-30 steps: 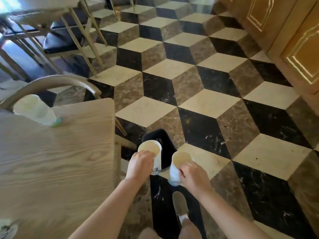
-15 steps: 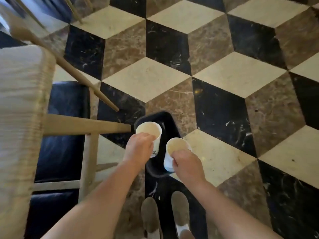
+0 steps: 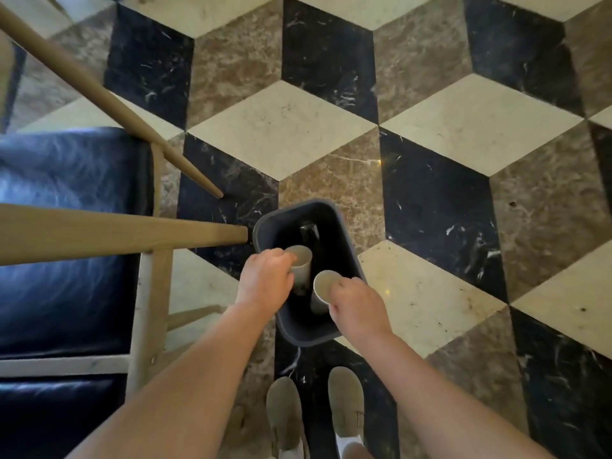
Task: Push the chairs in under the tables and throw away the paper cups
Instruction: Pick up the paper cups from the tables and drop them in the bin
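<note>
A small black bin (image 3: 344, 240) stands on the tiled floor just in front of my feet. My left hand (image 3: 265, 281) grips a white paper cup (image 3: 302, 265) by its rim, upright, over the bin's opening. My right hand (image 3: 359, 308) holds a second paper cup (image 3: 324, 288) the same way, beside the first and lower in the bin's mouth. Both cups look empty inside. At the left, a wooden chair with a dark blue leather seat (image 3: 66, 226) stands partly under the table's wooden rail (image 3: 116, 231).
Wooden legs (image 3: 109, 101) slant across the upper left, ending close to the bin. My two shoes (image 3: 314, 415) stand on the floor right behind the bin. Marble floor in a black, brown and cream cube pattern (image 3: 463, 160) spreads to the right and ahead.
I have leaned further down over the bin. Both hands have lowered the cups from above the bin down to its opening; the tabletop and its third cup have dropped out of view.
</note>
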Motion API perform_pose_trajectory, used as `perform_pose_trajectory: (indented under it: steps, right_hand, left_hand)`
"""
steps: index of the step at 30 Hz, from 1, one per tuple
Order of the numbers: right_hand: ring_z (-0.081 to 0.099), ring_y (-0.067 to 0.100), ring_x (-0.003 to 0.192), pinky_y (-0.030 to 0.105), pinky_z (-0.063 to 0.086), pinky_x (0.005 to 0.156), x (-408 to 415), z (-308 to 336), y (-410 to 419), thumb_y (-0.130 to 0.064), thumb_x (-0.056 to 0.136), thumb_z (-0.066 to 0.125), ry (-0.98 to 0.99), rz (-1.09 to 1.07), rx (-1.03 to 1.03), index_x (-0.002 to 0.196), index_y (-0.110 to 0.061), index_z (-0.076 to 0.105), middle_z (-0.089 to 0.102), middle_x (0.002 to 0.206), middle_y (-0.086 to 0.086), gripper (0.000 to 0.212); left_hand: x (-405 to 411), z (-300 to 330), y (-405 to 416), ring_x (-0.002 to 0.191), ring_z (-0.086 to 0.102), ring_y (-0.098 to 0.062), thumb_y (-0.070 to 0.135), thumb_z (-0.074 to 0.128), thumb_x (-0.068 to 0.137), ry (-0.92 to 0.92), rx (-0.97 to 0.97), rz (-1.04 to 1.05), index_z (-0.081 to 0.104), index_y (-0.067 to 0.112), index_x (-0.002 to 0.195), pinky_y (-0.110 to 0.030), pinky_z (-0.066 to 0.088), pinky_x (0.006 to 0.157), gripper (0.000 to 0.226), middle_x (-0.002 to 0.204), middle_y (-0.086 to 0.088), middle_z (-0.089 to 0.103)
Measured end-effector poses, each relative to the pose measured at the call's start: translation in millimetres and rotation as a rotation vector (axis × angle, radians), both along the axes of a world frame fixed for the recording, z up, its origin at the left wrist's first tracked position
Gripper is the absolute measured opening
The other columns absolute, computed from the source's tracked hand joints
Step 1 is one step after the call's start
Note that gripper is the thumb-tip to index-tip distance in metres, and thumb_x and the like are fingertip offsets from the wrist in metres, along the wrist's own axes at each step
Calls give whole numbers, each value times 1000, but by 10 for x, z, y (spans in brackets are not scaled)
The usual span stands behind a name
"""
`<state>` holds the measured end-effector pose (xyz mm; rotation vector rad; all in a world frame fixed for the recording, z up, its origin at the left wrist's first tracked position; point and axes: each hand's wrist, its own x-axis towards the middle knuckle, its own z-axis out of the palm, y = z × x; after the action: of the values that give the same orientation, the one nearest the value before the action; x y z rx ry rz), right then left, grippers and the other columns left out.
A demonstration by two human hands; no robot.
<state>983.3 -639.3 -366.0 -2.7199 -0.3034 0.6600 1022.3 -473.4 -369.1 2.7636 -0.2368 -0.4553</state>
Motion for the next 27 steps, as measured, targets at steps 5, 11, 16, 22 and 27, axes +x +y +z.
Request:
perform_pose_trajectory:
  steps: [5,11,16,22,27]
  right_hand:
    - [57,26,92,35,48,73,4,852,-41,-17,90,53,-45,16,-8,96,-12,63,64,96,8,13]
    - [53,27,101,37,46,80,-70,2282,-24,-27,91,50,-71,90,-54,109,-17,56,59,108,5,22]
    - [50,25,110,37,44,90,-196,3325,178,-32,91,50,-180,163,-35,123,-20,49,56,119,4,34]
    - [49,25,108,36,42,87,-294,4159,571,-30,91,51,-382,346,15,119,-18,50,56,116,4,31]
    - [50,23,109,36,43,88,-389,4462,976,-31,89,55,-465,437,37,124,-18,49,56,118,3,37]
  left_hand:
    - [-169,831,-3,90,60,-25,18,62,82,7,8,51,65,12,102,-38,47,77,21,96,-6,66]
    - [-376,2332,-108,98,55,-20,33,52,89,-12,78,114,54,19,115,-35,47,83,29,108,-1,61]
    - [-688,3421,-37,108,52,-19,37,49,91,-168,79,198,52,22,118,-33,40,92,31,116,2,60]
    - [-1176,4095,396,106,54,-19,36,53,88,-367,86,336,53,18,120,-32,39,90,37,114,1,61]
    - [-1460,4367,814,90,62,-25,30,67,75,-441,103,476,62,15,98,-37,46,79,28,94,-2,67]
